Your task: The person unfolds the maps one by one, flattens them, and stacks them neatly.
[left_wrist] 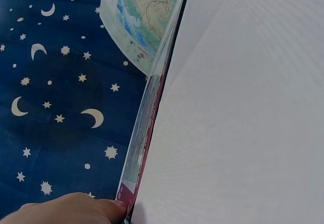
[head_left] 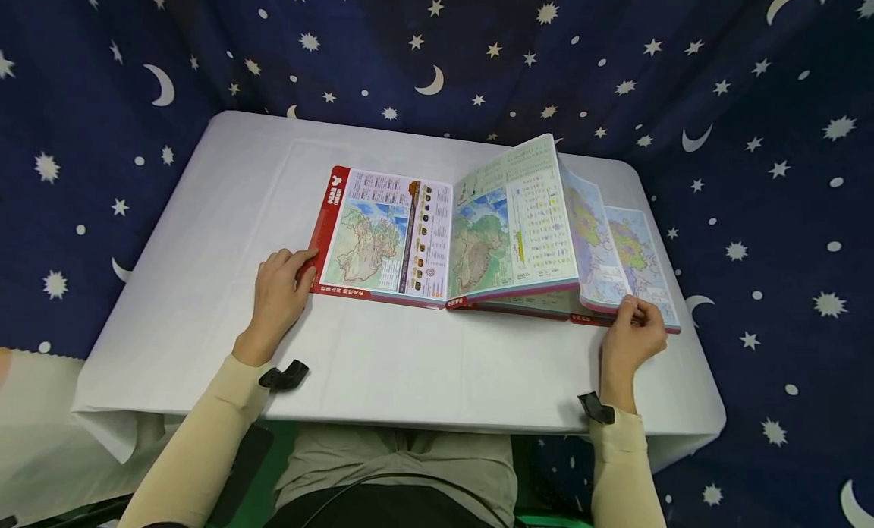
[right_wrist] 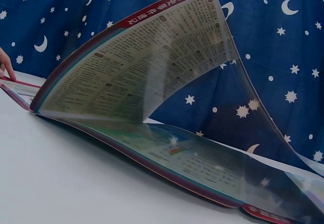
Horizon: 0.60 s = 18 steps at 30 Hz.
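A fold-out map with several laminated panels spreads across the table. Its left panel, edged in red, lies flat. My left hand rests on that panel's left edge, fingers bent loosely; the left wrist view shows fingertips at the red corner. The middle panel stands tilted up from the fold. At the right, my right hand pinches the lower corner of a raised, bowed panel. Under it another map panel shows. From the right wrist view, printed text fills the raised panel's underside; my right hand is out of sight there.
A white cloth covers the table, its front edge close to my lap. Behind and to the right hangs a dark blue curtain with stars and moons. Black straps sit at both wrists.
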Tool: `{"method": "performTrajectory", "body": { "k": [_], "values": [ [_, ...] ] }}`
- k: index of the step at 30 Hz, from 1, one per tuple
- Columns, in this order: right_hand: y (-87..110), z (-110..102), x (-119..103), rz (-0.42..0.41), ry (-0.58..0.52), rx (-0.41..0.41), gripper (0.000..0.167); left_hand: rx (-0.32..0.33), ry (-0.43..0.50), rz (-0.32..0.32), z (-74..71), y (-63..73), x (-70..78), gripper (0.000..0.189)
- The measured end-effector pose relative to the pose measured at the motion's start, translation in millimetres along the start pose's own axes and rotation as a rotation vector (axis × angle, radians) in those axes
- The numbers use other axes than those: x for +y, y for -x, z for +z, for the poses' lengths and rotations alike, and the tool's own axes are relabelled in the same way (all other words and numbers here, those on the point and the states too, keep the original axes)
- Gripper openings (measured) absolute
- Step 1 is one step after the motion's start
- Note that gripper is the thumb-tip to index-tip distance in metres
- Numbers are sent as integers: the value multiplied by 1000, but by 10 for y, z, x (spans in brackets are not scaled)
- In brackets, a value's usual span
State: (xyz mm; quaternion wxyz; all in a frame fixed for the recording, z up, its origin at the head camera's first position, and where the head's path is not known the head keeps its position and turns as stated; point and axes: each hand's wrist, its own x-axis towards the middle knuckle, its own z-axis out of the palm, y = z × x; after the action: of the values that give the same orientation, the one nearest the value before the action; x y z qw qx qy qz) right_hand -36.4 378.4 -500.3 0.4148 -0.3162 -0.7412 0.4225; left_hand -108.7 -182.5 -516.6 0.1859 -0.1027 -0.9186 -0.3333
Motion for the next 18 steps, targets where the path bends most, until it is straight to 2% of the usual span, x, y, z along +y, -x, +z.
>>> {"method": "performTrajectory", "body": {
  "k": [10,18],
  "values": [
    [-142,-110,146,27,44,28,27,2,0,-2,11,10,1,33],
    [-285,-184,199,44,43,57,17,-5,-6,-11,-1,3,5,33]
  ]
}}
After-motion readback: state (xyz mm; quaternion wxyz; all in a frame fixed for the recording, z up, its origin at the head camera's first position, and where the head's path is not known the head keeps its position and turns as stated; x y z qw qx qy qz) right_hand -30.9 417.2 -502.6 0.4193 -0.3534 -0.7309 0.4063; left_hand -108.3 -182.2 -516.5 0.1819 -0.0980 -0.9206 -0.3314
